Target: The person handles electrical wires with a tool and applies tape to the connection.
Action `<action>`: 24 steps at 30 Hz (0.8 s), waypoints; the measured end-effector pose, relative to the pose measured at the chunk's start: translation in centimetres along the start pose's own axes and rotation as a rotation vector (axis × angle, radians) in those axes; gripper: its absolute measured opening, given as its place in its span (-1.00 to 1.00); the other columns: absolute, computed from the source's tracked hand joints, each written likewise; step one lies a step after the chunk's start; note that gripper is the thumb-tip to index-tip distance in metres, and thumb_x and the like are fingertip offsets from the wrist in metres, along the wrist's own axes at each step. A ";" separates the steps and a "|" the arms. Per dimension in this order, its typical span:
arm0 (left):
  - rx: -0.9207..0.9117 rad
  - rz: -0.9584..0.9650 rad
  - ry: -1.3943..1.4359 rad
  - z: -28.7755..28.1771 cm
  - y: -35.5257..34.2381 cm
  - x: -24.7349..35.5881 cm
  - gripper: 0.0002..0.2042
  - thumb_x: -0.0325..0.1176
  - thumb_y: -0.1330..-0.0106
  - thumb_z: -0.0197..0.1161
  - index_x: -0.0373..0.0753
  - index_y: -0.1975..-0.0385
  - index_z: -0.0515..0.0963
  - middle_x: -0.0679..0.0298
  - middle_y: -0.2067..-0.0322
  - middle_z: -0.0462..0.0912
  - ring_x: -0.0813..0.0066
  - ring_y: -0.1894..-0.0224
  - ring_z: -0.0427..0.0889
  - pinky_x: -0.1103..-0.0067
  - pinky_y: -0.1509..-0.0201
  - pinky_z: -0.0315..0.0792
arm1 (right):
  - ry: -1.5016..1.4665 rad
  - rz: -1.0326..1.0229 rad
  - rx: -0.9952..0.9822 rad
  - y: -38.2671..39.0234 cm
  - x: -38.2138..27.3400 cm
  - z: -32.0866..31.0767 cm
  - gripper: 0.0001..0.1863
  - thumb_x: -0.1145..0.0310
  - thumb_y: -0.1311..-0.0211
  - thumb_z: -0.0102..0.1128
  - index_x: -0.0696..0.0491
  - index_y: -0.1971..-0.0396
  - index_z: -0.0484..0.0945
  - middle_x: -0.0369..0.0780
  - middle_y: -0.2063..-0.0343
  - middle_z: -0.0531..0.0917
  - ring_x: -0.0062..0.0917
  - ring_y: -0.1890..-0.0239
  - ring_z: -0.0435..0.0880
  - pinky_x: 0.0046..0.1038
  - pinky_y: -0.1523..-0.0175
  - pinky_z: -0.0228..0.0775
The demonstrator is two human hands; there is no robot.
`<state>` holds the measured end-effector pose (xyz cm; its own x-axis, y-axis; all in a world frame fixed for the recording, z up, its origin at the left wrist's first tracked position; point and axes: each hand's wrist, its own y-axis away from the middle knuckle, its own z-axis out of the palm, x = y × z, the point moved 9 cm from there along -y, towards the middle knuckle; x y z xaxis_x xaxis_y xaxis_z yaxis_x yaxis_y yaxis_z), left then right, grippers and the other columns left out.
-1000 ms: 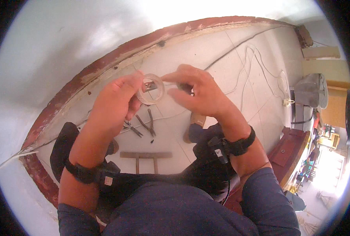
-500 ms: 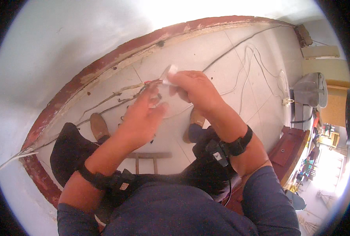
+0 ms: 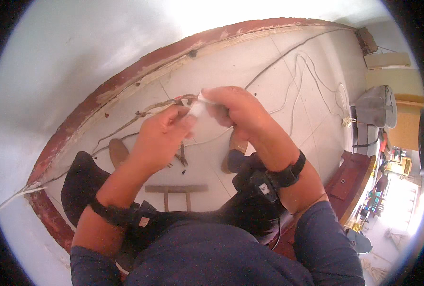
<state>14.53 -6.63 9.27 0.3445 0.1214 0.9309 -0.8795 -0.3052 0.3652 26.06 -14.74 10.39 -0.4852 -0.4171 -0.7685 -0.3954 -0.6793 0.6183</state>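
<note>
A white strip that looks like tape [image 3: 196, 107] spans the gap between my two hands, partly blurred. My right hand [image 3: 235, 106] is closed around its upper end, with thumb and fingers curled in. On the other side, my left hand [image 3: 160, 136] is pinched, its fingertips at the strip's lower edge. Right behind the strip lies a brown, worn cable [image 3: 150, 107] with a bit of red near its end. Whether the cable's end is also in my fingers is hidden. Below my left hand, dark-handled pliers or a similar tool [image 3: 181, 155] show in part on the floor.
Along the wall runs a reddish, chipped skirting [image 3: 121, 66]. A dark cable [image 3: 288, 53] and a looped white cable [image 3: 300, 78] cross the tiled floor. A small wooden stool [image 3: 176, 189] stands between my legs. At the right are a grey bin-like container [image 3: 374, 107] and a red-brown wooden piece [image 3: 347, 178].
My left hand has risen and turned, its fingers closing near the white strip. The strip has tilted and stretched down between my hands. My right hand has stayed nearly in place.
</note>
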 end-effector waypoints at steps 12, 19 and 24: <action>0.004 -0.163 0.288 -2.9 0.8 1.4 -0.72 -0.16 -0.40 0.12 -0.28 0.33 0.56 0.47 0.66 0.37 0.72 0.69 0.26 0.73 0.62 0.18 | 0.714 -0.536 0.057 0.9 -4.5 -0.2 -0.84 0.38 -0.19 0.25 0.17 0.35 0.64 -0.38 0.58 0.48 -0.71 0.49 0.41 -0.62 0.38 0.24; -0.095 -0.066 0.816 -2.1 0.5 1.9 -0.73 -0.19 -0.45 0.02 -0.28 0.25 0.52 0.41 0.64 0.41 0.64 0.62 0.37 0.69 0.58 0.26 | 1.078 -0.850 0.073 2.8 -6.3 2.1 -0.81 0.27 -0.09 0.30 0.00 0.31 0.68 -0.22 0.55 0.50 -0.44 0.47 0.50 -0.43 0.38 0.31; -0.037 -0.046 0.839 -1.3 0.9 1.8 -0.77 -0.25 -0.43 0.05 -0.30 0.19 0.50 0.29 0.49 0.58 0.52 0.52 0.54 0.64 0.46 0.43 | 1.050 -0.712 0.165 1.9 -5.5 1.1 -0.72 0.08 -0.11 0.28 -0.01 0.39 0.70 -0.18 0.51 0.58 -0.27 0.41 0.59 -0.32 0.34 0.39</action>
<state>13.97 -5.48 11.26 0.0346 0.7991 0.6002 -0.8859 -0.2534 0.3885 27.16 -13.07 15.98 0.6890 -0.3196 -0.6504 -0.4412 -0.8970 -0.0266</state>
